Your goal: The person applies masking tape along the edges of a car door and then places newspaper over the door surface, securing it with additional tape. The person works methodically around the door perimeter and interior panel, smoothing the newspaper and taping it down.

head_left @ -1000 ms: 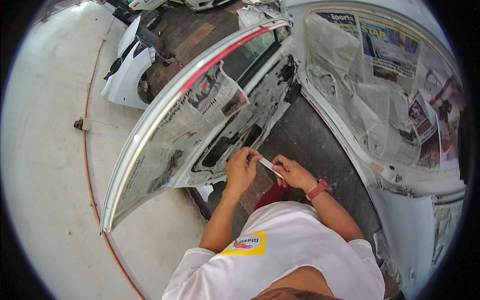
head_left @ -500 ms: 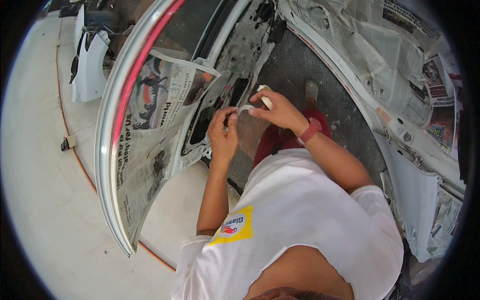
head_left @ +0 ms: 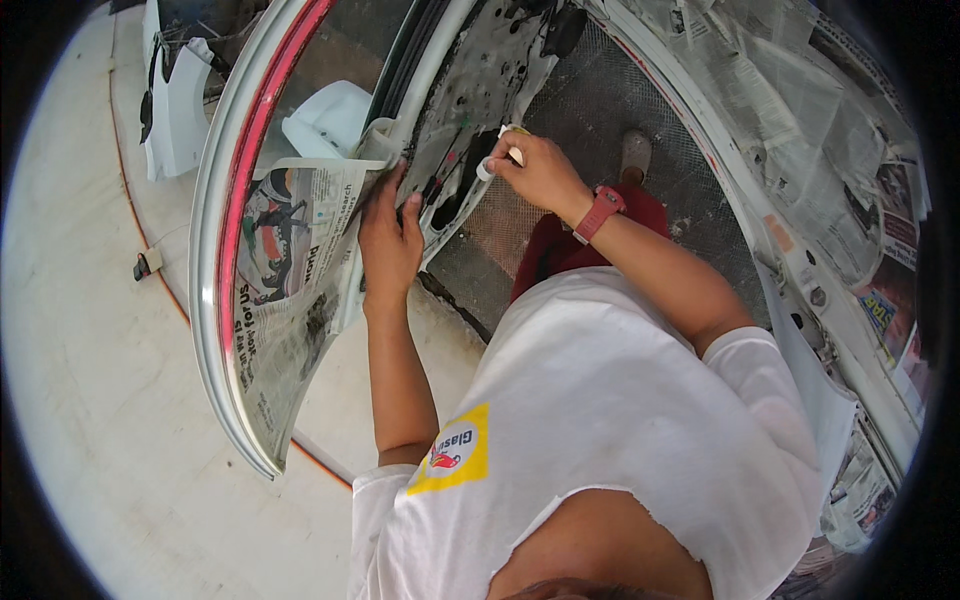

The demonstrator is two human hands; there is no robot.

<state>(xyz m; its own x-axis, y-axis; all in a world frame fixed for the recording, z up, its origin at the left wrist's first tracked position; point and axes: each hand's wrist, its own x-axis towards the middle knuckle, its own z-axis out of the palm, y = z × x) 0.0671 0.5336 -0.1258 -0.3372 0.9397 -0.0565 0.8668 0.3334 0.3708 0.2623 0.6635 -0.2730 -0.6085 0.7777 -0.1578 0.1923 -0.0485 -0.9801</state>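
An open white car door (head_left: 215, 250) stands in front of me, its window covered with newspaper (head_left: 290, 260). My left hand (head_left: 388, 235) lies flat on the newspaper's right edge, pressing it against the door's inner panel (head_left: 470, 80). My right hand (head_left: 535, 170), with a red watch on the wrist, holds a roll of masking tape (head_left: 498, 150) close to the inner panel, just right of the left hand. A short strip of tape runs from the roll toward the door.
The car body (head_left: 800, 180) to my right is masked with more newspaper. A grey textured mat (head_left: 600, 90) lies under my feet. Loose white body panels (head_left: 175, 110) lie on the pale floor (head_left: 90, 400) at the upper left. A red cord curves over the floor.
My view has moved closer to the door. The left hand went from pulling tape between both hands to pressing flat on the newspaper. The right hand moved up toward the inner panel.
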